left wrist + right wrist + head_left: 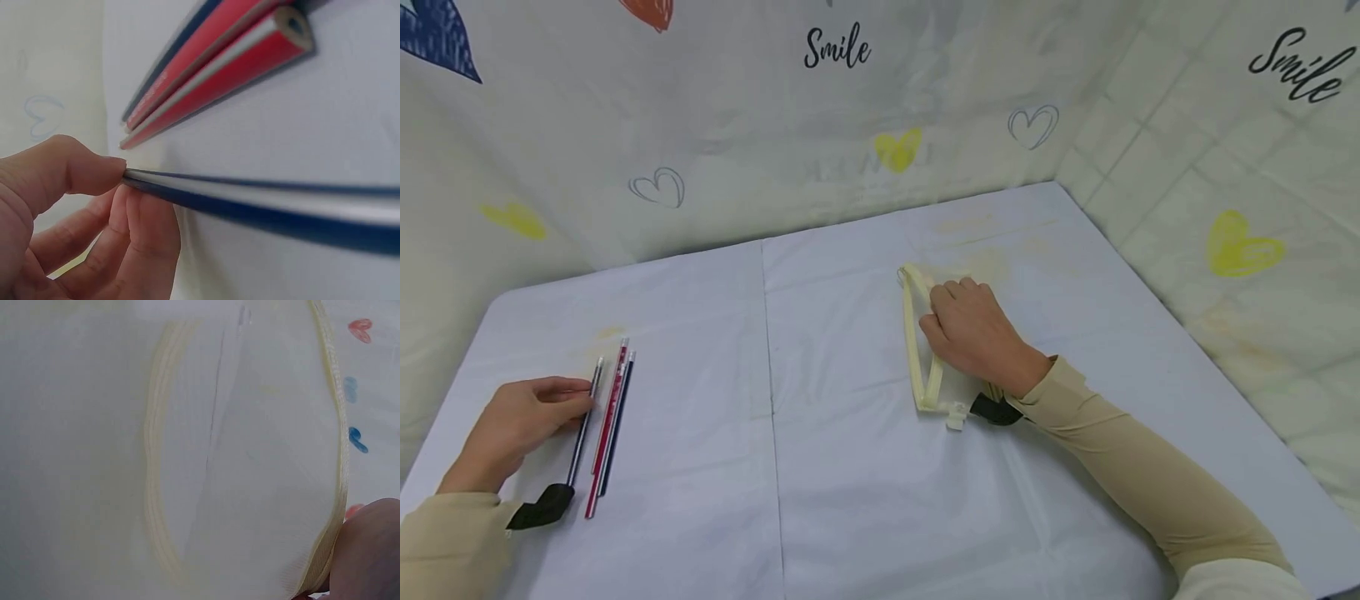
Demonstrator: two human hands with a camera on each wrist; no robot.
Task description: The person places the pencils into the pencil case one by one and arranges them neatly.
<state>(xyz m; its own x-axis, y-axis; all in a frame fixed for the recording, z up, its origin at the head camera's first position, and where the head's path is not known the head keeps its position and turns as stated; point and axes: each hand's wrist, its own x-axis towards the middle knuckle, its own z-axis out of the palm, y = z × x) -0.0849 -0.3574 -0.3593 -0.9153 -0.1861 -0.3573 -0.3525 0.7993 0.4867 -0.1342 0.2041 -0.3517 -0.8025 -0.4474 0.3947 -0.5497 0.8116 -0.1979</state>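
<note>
My left hand (520,423) pinches a dark blue striped pencil (581,437) between thumb and fingers, near its far end. In the left wrist view that pencil (262,200) runs from the fingertips toward the right edge. Just right of it lie two red pencils (607,421) and another dark blue pencil (619,425), side by side on the white table. My right hand (973,329) grips the edge of a translucent pouch (913,342) with pale yellow trim, its mouth parted. Close up in the right wrist view, the pouch's trimmed edge (340,437) meets the thumb (369,553).
A white cloth with a crease down the middle covers the table (842,467). Behind and to the right stand pale hangings (737,100) printed with hearts and "Smile". A small white tag (956,416) sticks out at the pouch's near edge. Black wrist cameras sit under both sleeves.
</note>
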